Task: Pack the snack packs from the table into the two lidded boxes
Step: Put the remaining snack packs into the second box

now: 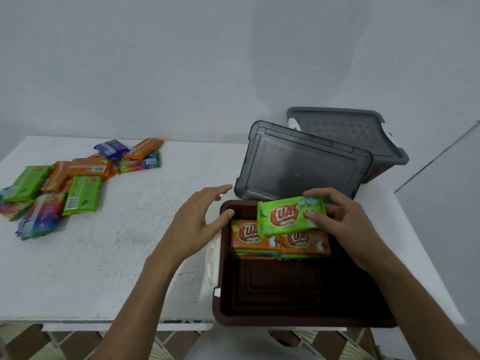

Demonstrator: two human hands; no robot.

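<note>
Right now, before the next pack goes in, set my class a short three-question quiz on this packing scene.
1. True or false: the right hand holds a green snack pack over the open brown box.
2. The top packs already in the box are: A blue, B orange, C purple?
3. Fill in: the left hand holds ___.
Key: 1 true; 2 B; 3 nothing.

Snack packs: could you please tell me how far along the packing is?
Done: the near box holds two stacks topped by orange packs, its lid off behind it. In hand: the right hand holds a green pack over them; the left hand is open at the rim. Left: a pile of packs on the table, and the far box, lid on.
</note>
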